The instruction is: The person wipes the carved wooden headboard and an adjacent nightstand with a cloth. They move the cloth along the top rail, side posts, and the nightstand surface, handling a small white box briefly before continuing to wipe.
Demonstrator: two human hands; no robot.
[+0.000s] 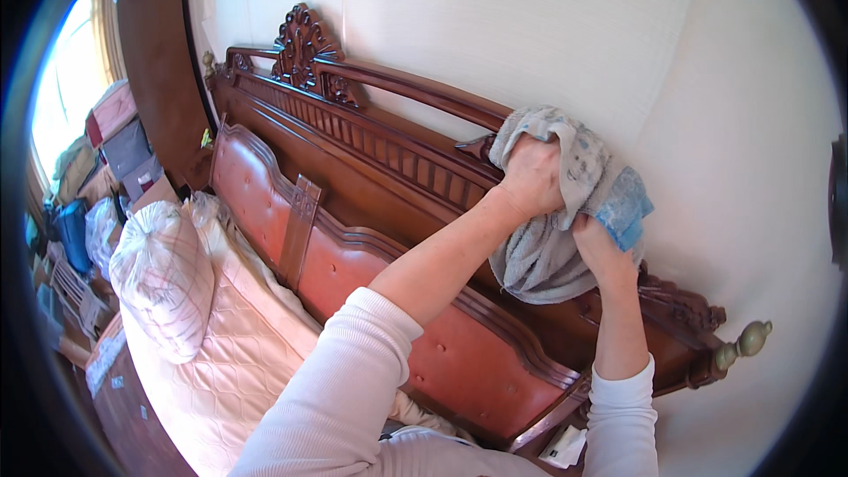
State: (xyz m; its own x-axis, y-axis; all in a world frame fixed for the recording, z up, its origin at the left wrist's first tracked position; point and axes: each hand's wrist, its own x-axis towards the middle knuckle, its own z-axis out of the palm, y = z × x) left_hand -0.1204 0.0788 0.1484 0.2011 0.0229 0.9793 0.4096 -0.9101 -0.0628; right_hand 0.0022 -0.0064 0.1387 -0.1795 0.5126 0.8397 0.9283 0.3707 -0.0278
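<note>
A grey terry towel [540,262] with a blue patch is bunched over the top rail of a carved dark wood headboard [397,89], near its right end. My left hand [535,175] grips the towel's upper part, partly covered by a fold. Lower and to the right, my right hand [603,248] is closed on the towel beneath the blue part; its fingertips are hidden in the cloth. The towel conceals that stretch of rail. Below my forearms runs a red-brown button-tufted padded panel [447,348] with a wavy wooden frame.
A peach quilted mattress [245,331] bears a clear plastic bag of bedding [162,278] on the left. A brown board [149,66] leans near the window, beside stacked bags [126,139]. A turned finial [748,341] juts out at the headboard's right end, close to the white wall [530,20].
</note>
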